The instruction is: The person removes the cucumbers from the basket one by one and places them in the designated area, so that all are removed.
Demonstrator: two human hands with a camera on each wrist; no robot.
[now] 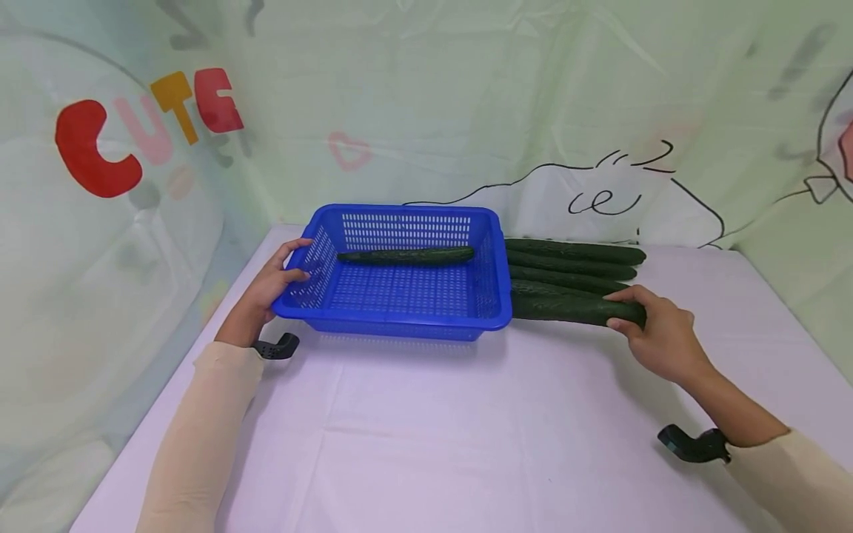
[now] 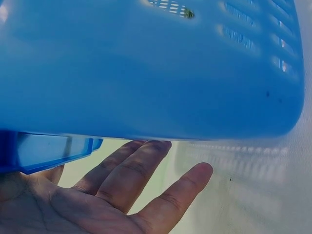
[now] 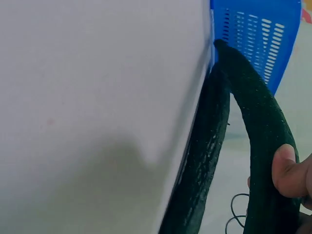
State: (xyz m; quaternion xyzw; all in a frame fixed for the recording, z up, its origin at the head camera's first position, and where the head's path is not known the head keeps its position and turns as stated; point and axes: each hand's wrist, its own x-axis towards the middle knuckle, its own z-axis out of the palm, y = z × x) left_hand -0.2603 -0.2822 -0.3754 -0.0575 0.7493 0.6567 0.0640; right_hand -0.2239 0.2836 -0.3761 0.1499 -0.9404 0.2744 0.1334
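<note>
A blue plastic basket (image 1: 393, 321) with slotted walls stands at the middle of the table, and one dark green cucumber (image 1: 406, 257) lies crosswise inside it. At the basket's left end my left hand (image 1: 269, 281) holds the rim; in the left wrist view its fingers (image 2: 136, 170) reach along beneath the blue edge. My right hand (image 1: 666, 337) grips the right end of a long cucumber (image 1: 560, 307), thumb on one side. In the right wrist view this cucumber (image 3: 258, 112) is raised apart from a neighbouring cucumber (image 3: 200, 151), its far tip overlapping the basket.
Several more cucumbers (image 1: 580, 252) lie side by side behind the held one, their left ends behind the basket's right side. A white cloth covers the table (image 1: 426, 429). A pale printed curtain (image 1: 426, 111) hangs along the back and sides.
</note>
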